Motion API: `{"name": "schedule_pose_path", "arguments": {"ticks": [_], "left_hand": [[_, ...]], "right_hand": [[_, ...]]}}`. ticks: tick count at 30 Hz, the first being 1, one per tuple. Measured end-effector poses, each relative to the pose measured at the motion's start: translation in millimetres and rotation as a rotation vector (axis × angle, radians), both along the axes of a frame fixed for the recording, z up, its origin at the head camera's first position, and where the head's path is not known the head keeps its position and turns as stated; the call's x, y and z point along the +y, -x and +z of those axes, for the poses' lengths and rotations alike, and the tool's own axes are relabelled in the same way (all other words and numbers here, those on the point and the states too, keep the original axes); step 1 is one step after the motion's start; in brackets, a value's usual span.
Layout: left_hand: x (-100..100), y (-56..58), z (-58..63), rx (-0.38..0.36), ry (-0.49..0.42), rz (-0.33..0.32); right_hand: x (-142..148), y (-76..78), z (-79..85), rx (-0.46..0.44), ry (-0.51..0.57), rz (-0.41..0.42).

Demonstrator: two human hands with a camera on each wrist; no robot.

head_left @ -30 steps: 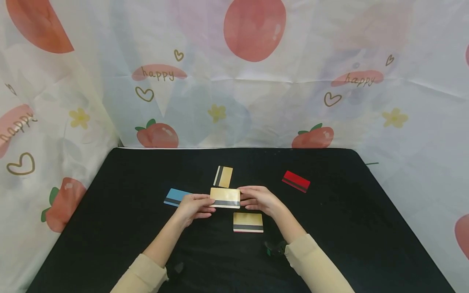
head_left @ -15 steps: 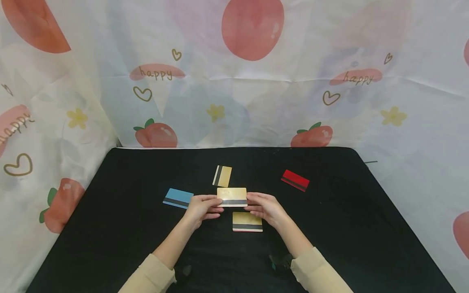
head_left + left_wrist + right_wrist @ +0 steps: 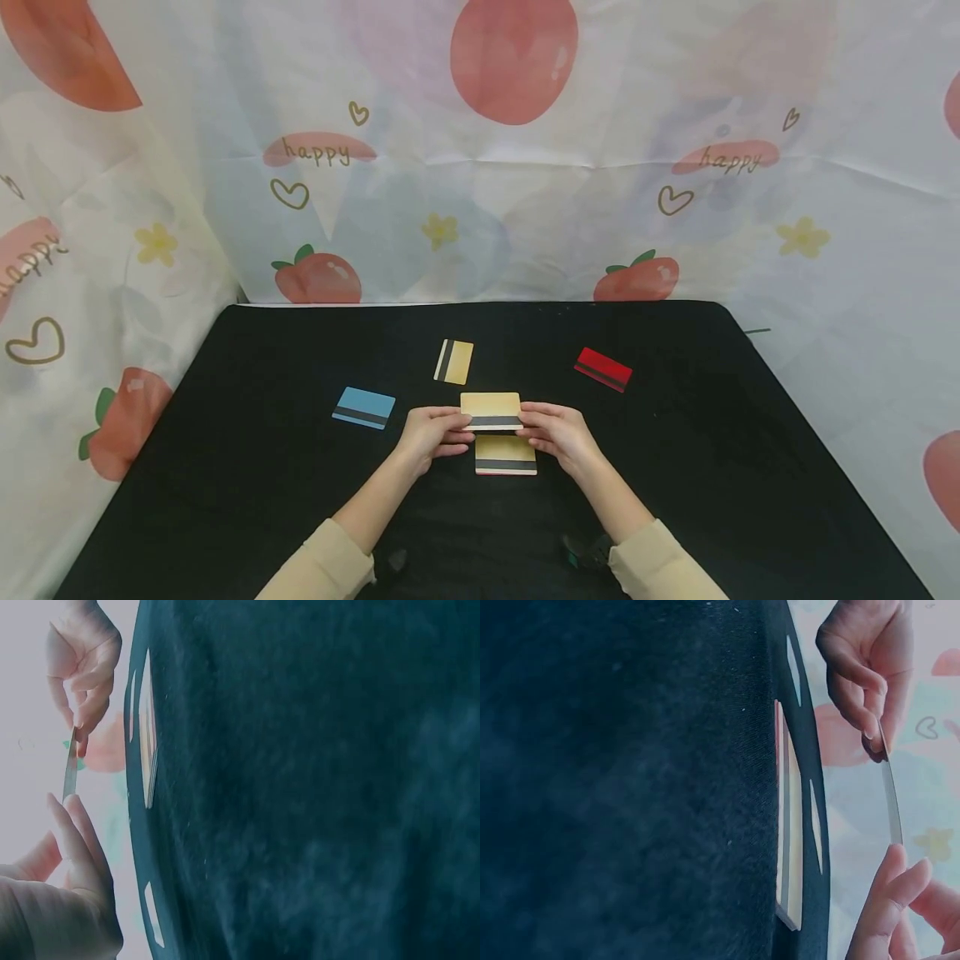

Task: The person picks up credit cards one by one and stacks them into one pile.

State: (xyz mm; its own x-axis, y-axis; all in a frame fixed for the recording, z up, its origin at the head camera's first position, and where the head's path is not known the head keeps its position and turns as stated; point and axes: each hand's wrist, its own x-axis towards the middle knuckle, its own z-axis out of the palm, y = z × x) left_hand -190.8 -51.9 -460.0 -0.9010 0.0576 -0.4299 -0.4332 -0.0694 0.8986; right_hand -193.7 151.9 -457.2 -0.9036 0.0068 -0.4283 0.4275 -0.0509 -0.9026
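A gold card with a dark stripe point(image 3: 490, 410) is held level between both hands, raised off the table in the wrist views. My left hand point(image 3: 435, 435) pinches its left short edge between thumb and fingers. At the opposite edge, my right hand point(image 3: 558, 433) pinches it the same way. Seen edge-on, the card point(image 3: 892, 802) is a thin pale strip in the right wrist view. Just below it in the head view lies a small stack of cards point(image 3: 506, 455), a gold one on top and a reddish edge underneath; the held card comes close to its far side.
On the black-covered table point(image 3: 225, 500) lie a blue card point(image 3: 363, 407) at the left, another gold card point(image 3: 453, 362) behind the hands, and a red card point(image 3: 603, 369) at the back right. A printed fruit-pattern cloth point(image 3: 517, 208) hangs behind the table.
Both hands have carried the gold card rightward and then slightly nearer, over toward the stack. The right hand now pinches its right edge, and the blue card is fully uncovered.
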Motion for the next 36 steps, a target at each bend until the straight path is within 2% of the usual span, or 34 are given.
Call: {"name": "schedule_pose_path", "arguments": {"ticks": [17,27,36], "left_hand": [[13.2,-15.9,-9.6,-0.011,0.017,-0.030],[17.2,-24.1,-13.4,-0.004,0.027,-0.028],[17.7,-29.8,-14.0,0.010,0.032,-0.062]], "right_hand": [[11.2,-16.7,-6.7,-0.045,-0.114,-0.024],[15.3,-24.3,-8.7,-0.069,-0.130,-0.025],[16.8,-30.0,-10.2,-0.064,-0.144,-0.002]]}}
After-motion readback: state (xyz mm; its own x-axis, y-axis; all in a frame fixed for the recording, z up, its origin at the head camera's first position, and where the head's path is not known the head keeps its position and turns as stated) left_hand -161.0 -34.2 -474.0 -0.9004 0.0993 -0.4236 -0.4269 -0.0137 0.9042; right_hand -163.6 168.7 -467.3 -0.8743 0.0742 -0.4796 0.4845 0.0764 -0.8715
